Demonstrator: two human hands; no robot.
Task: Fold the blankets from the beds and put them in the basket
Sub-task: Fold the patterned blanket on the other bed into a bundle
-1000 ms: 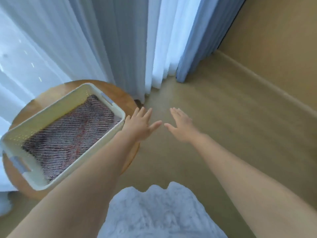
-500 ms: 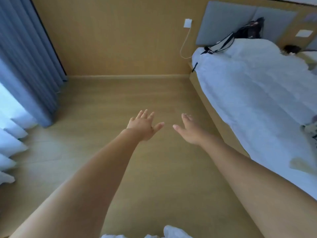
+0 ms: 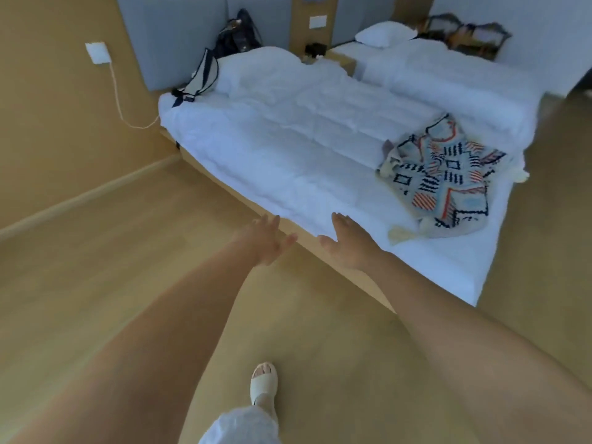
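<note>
The left hand is smeared and soft at its edges — the dark things on the nightstand are too small to tell, and the bottom edge cuts off the trouser leg.

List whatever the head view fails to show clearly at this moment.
All in the head view:
- Basket: outside the frame entirely.
- Patterned blanket: crumpled, so its own folds hide its full shape.
- Dark items on the nightstand: too small and blurred to identify.
- Left hand: outline smeared by motion blur.
</note>
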